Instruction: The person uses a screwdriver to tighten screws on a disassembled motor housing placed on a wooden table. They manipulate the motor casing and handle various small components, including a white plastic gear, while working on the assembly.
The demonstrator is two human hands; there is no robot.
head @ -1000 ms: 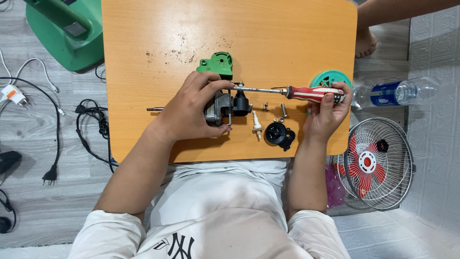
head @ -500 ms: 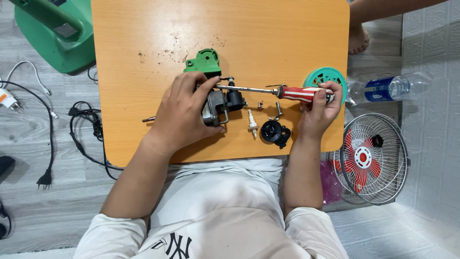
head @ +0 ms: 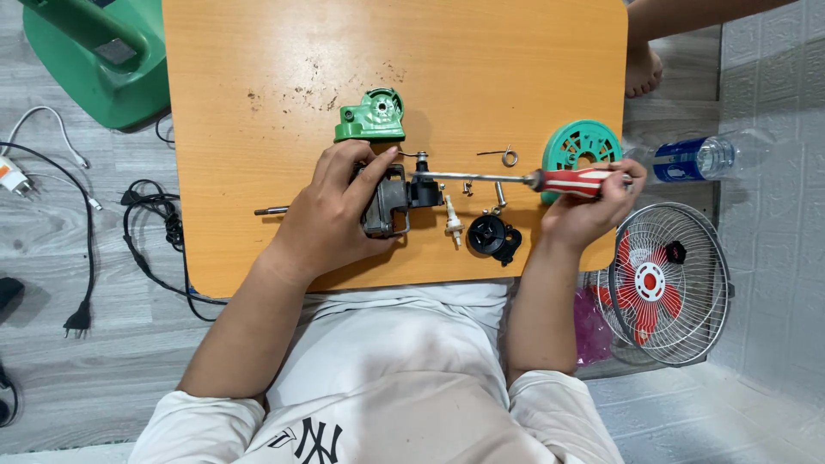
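My left hand [head: 337, 213] grips a small grey metal fan motor [head: 388, 204] that lies on the orange table [head: 258, 103], a thin shaft sticking out to its left. My right hand [head: 593, 213] is shut on the red-and-white handle of a screwdriver [head: 567, 181]. Its long shank reaches left and its tip meets the black part at the motor's top right. A green plastic motor housing [head: 372, 116] lies just beyond the left hand. A black knob-like part [head: 491, 236] and a small white piece [head: 452, 222] sit between my hands.
A teal round cover [head: 584, 146] lies at the table's right edge, with small screws and a wire clip [head: 505, 155] near it. On the floor are a fan grille with red blades [head: 662, 283], a plastic bottle [head: 696, 157], a green fan base [head: 94, 51], cables [head: 155, 215] and another person's foot [head: 643, 69].
Both hands keep their grip on the motor and the screwdriver. The view has shifted slightly; the screwdriver stays against the motor.
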